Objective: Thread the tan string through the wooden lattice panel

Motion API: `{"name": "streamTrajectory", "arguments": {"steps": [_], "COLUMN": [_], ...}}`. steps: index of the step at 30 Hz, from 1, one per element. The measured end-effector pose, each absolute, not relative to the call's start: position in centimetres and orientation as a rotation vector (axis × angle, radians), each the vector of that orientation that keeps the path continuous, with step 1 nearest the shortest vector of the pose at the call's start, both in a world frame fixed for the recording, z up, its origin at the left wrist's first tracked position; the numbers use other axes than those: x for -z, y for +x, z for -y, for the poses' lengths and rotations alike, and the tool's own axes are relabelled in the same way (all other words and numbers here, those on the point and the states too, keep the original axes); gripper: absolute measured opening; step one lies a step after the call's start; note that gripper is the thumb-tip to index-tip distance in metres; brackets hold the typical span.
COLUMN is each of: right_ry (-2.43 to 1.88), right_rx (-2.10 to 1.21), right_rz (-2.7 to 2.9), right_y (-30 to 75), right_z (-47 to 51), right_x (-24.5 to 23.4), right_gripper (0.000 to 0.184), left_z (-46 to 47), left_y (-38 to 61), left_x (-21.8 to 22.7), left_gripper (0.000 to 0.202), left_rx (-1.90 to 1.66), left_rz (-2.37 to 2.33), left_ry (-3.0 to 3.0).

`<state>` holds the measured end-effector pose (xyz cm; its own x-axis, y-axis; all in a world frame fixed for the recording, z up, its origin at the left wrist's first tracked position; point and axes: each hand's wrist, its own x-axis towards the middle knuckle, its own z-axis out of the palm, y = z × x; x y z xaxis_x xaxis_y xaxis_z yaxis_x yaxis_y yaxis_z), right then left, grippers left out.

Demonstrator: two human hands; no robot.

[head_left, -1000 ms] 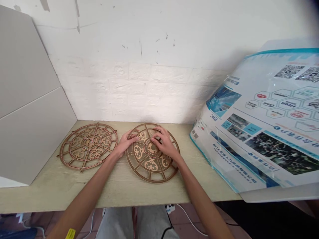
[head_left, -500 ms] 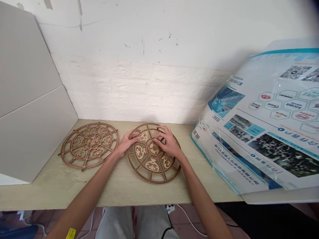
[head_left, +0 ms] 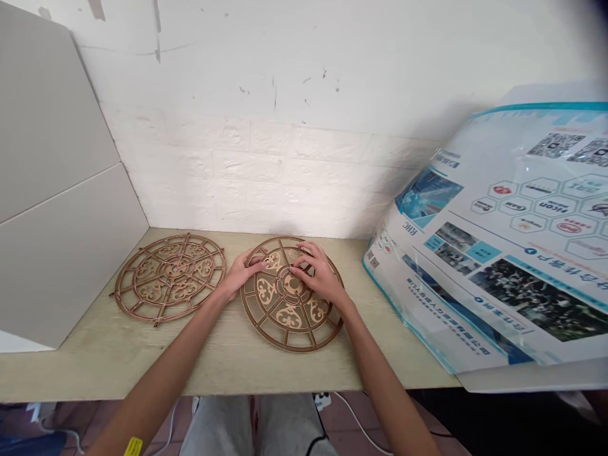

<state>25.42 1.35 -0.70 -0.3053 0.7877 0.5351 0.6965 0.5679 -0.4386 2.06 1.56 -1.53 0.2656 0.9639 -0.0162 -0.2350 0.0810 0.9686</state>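
A round brown openwork panel (head_left: 289,316) with scroll ornaments lies on the table before me. My left hand (head_left: 237,277) grips its upper left rim, the thumb reaching over the face and the other fingers along the edge. Over the upper right of the panel, my right hand (head_left: 321,273) has its fingers bent, with thumb and index fingertips close together near the central ring. What those fingertips pinch, if anything, is too small to make out. To the left rests a second round openwork panel (head_left: 183,292), with reddish lines along its bars and small tabs around the rim; neither hand touches it.
On the right, a large white and blue printed plastic sheet (head_left: 479,253) leans over the table (head_left: 228,373). A grey-white board (head_left: 61,253) stands at the left, and a white brick-patterned wall (head_left: 251,158) is behind. Cables (head_left: 356,418) hang below the front edge.
The view has shifted slightly. Both hands keep nearly the same place on the panel, with the right fingertips a touch closer to the central ring.
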Motion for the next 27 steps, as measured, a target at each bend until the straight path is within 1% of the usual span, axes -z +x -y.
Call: {"name": "streamTrajectory", "arguments": {"steps": [6,16,21,27], "right_ry": [-1.124,-1.174,-1.183,-1.192], "right_rx": [-0.076,-0.240,-0.275,-0.305], "right_rz": [2.118,2.063,1.945,2.060], "right_y": [25.57,25.31,25.34,25.45], "right_z": [-1.36,-1.32,-1.25,-1.23], "right_x": [0.57,0.69,0.56,0.61], "right_gripper": [0.028,0.032,0.027,0.027], "left_z": [-1.60,-1.51,-1.49,-1.67], "left_y": [2.12,2.11,2.12,2.02], "left_x": [1.72,1.63,1.66,1.68], "left_gripper": [0.063,0.063,0.062,0.063], "left_rx": [-1.091,-1.090,-1.088,-1.082], "left_rz": [-0.826,-0.834,-0.825,-0.842], "left_ry": [1.106,1.079,1.096,1.107]}}
